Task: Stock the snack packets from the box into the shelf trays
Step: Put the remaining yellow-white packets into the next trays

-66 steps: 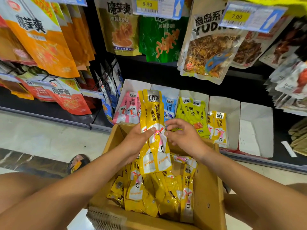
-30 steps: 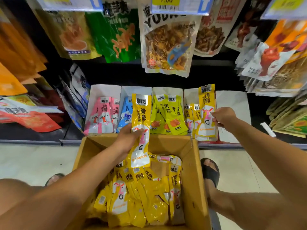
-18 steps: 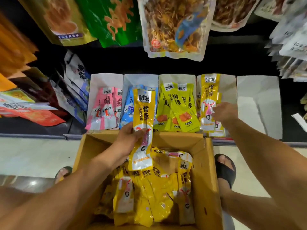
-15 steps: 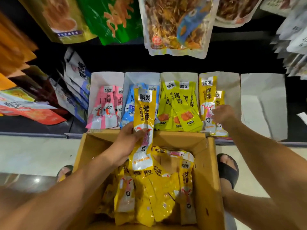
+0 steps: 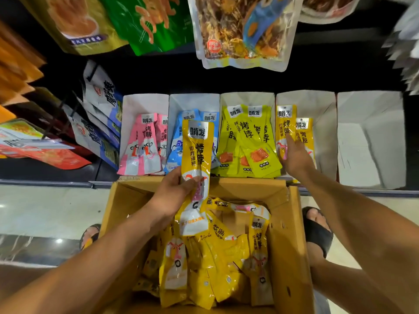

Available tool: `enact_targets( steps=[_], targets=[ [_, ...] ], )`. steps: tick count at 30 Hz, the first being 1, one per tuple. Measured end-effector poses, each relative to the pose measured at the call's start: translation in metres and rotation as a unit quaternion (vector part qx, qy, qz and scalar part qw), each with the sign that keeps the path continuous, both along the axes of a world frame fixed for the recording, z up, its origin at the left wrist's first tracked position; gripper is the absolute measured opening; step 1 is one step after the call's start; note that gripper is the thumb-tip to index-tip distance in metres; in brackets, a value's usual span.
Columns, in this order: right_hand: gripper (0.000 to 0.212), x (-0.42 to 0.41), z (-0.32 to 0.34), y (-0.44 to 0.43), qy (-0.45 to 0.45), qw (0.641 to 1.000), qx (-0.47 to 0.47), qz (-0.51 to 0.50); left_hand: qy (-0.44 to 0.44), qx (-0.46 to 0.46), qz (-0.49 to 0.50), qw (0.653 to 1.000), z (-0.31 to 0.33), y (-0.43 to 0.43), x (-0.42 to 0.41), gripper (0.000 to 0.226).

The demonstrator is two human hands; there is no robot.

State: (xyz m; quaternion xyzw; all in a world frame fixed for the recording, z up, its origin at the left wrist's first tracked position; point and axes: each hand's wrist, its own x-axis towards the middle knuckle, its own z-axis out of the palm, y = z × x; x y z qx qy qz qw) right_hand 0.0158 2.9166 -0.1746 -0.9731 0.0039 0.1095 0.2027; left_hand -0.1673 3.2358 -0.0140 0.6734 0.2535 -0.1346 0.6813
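A cardboard box (image 5: pixel 292 245) in front of me holds several yellow snack packets (image 5: pixel 210 268). My left hand (image 5: pixel 174 196) is shut on one long yellow packet (image 5: pixel 197 155), held upright above the box's far edge. My right hand (image 5: pixel 294 157) reaches into the fourth white shelf tray (image 5: pixel 322 123), fingers flat and spread against a yellow packet (image 5: pixel 284 123) standing there beside another yellow one (image 5: pixel 305 134). Whether it still grips that packet is unclear; the fingers look extended.
Other white trays hold pink packets (image 5: pixel 145 143), blue packets (image 5: pixel 179 137) and lime-green packets (image 5: pixel 247 141); the rightmost tray (image 5: pixel 369 137) shows only white card. Large snack bags (image 5: pixel 242 30) hang overhead. My sandalled feet (image 5: pixel 317 232) flank the box on a pale floor.
My right hand carried a yellow packet from the box area into the fourth tray and stood it there; its fingers have since flattened. My left hand kept its packet almost still.
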Motion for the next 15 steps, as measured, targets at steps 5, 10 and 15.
enact_targets(
  steps=[5, 10, 15],
  targets=[
    [0.108, 0.001, -0.015, 0.002, 0.017, 0.997, -0.061, 0.040, 0.012, 0.006, 0.002, 1.000, 0.000, 0.001, 0.000, 0.016],
    [0.115, 0.002, -0.024, -0.001, 0.029, 0.993, -0.049, 0.099, 0.013, 0.011, -0.005, 1.000, 0.000, 0.003, 0.000, 0.019],
    [0.109, 0.006, -0.026, 0.002, 0.029, 0.991, -0.061, 0.116, 0.010, 0.016, -0.018, 1.000, -0.002, 0.004, -0.001, 0.017]
  ],
)
